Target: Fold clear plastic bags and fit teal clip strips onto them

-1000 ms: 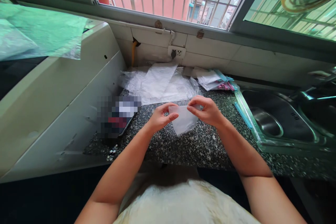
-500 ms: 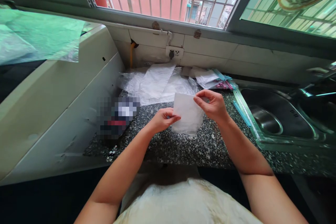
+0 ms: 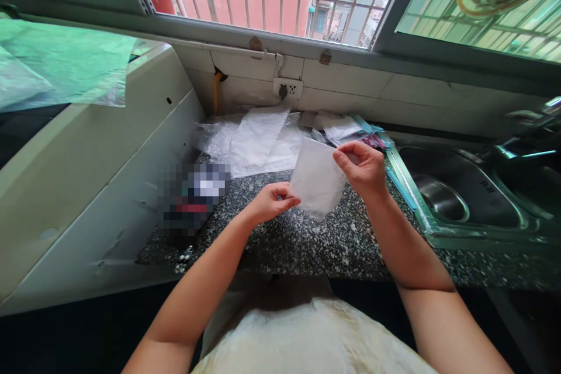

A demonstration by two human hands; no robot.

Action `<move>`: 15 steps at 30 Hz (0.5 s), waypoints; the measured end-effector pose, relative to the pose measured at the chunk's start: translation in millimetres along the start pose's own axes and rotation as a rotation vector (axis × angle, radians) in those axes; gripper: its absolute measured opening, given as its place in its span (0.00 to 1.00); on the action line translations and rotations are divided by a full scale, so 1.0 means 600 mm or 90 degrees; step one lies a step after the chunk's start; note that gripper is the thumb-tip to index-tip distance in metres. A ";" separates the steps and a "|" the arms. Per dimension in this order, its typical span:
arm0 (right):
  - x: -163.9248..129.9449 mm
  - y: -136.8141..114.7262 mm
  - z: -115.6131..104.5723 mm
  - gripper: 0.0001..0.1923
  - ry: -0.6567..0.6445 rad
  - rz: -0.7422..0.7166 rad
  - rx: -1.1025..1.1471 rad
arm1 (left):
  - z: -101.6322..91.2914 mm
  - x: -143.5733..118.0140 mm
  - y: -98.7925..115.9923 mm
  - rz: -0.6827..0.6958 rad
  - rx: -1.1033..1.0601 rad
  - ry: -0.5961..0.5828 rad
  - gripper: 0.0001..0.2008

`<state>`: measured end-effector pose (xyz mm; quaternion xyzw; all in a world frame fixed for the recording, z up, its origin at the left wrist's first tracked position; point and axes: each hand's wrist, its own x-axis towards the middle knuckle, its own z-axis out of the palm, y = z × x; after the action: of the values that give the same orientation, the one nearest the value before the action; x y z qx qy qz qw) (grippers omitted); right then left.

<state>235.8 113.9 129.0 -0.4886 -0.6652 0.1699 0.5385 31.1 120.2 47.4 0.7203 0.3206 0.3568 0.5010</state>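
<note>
A small translucent white plastic bag (image 3: 319, 180) is held up over the speckled stone counter (image 3: 307, 245), tilted with its right side higher. My left hand (image 3: 275, 201) pinches its lower left edge between thumb and fingers. At the upper right corner, my right hand (image 3: 363, 167) pinches it too. Behind the bag lies a spread of clear plastic bags (image 3: 258, 143) against the wall. To their right sits a stack of small packets (image 3: 346, 128) with blue and pink edges.
A steel sink (image 3: 464, 187) is set into the counter on the right, with a light blue strip (image 3: 401, 188) by its left rim. A blurred-out item (image 3: 195, 198) lies at the left beside a white appliance side panel (image 3: 109, 187). A wall socket (image 3: 288, 89) holds a dark plug.
The plastic bag has tilted, its right side rising slightly, as my right hand moved a little right and down. My left hand keeps its pinch. The view has shifted slightly.
</note>
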 end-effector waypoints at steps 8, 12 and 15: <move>0.000 0.001 -0.001 0.07 -0.012 -0.015 0.001 | -0.004 0.002 0.003 -0.017 0.011 -0.030 0.15; -0.007 -0.008 0.000 0.07 -0.045 -0.017 0.011 | -0.013 0.004 -0.001 -0.001 0.023 0.056 0.19; -0.015 -0.018 0.006 0.07 -0.081 -0.009 0.026 | -0.017 0.005 -0.006 0.024 -0.037 0.123 0.24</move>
<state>227.1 102.4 131.0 -0.4607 -0.6978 0.2102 0.5066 23.9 128.9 46.9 0.6736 0.3432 0.4432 0.4817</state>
